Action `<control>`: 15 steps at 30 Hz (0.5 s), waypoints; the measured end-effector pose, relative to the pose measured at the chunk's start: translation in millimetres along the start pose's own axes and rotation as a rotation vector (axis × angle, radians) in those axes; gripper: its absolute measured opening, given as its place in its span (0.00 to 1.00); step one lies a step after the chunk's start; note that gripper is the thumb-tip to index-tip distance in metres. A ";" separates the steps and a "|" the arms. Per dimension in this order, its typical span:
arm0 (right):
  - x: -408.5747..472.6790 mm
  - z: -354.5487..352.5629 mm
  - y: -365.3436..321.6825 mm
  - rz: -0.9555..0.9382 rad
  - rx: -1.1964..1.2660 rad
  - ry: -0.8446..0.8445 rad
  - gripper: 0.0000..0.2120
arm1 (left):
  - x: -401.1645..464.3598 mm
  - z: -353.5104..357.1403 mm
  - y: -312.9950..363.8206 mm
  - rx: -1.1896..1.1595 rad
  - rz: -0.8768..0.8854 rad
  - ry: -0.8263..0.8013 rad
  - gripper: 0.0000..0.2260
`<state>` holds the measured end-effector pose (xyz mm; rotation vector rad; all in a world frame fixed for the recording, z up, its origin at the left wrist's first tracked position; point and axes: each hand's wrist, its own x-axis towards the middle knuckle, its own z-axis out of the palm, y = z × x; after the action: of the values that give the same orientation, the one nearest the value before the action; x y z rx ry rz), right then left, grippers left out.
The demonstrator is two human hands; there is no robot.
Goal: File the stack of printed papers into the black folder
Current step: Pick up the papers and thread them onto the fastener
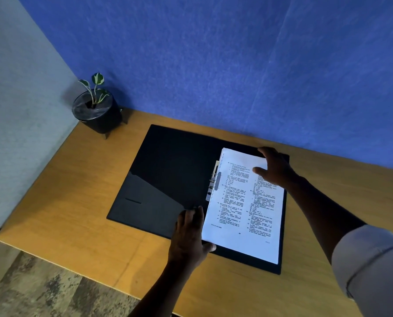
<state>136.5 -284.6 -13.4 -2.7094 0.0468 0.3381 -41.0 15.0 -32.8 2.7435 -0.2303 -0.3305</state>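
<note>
So the black folder [168, 175] is lying wide open on the bench [81, 202], and the stack of printed papers [243, 207] sits on its right half, up against the metal clip [214, 185] at the spine. The left hand [188, 234] has its fingers [194, 216] spread loosely, not clamped on anything, right beside the stack's lower left edge, thumb at the bottom corner. The right hand [274, 167] lies open and flat on the stack's top right corner (fingers just pressing down). A little potted plant [97, 110] sits well off from the left hand, in the far corner.
</note>
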 end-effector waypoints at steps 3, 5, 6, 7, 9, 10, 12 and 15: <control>-21.4 3.5 3.9 -0.016 -0.015 0.149 0.34 | 0.3 -2.1 1.4 0.001 0.001 -0.008 0.50; -36.9 4.0 8.5 -0.049 -0.051 0.221 0.34 | 0.3 -3.3 1.9 0.001 0.008 -0.007 0.50; -43.0 3.7 11.3 -0.057 -0.046 0.234 0.33 | 0.8 -3.5 1.6 0.002 0.011 -0.007 0.49; -50.5 3.2 14.9 -0.046 -0.025 0.240 0.33 | 0.6 -4.0 1.9 0.007 0.016 -0.011 0.49; -66.1 4.1 20.3 0.032 0.032 0.250 0.31 | 0.8 -5.1 1.8 0.015 0.018 -0.020 0.49; -76.6 6.6 22.7 0.093 0.057 0.263 0.29 | 0.3 -5.3 2.2 0.017 0.023 -0.021 0.48; -98.6 17.1 25.7 0.191 0.094 0.303 0.26 | -0.2 -5.4 2.1 0.017 0.032 -0.019 0.48; -128.8 34.7 28.5 0.243 0.115 0.306 0.24 | -1.2 -6.1 2.9 0.024 0.037 -0.017 0.47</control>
<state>1.3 -298.9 -24.1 -2.6187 0.4702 -0.0145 -40.9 14.6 -25.9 2.7576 -0.2903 -0.3433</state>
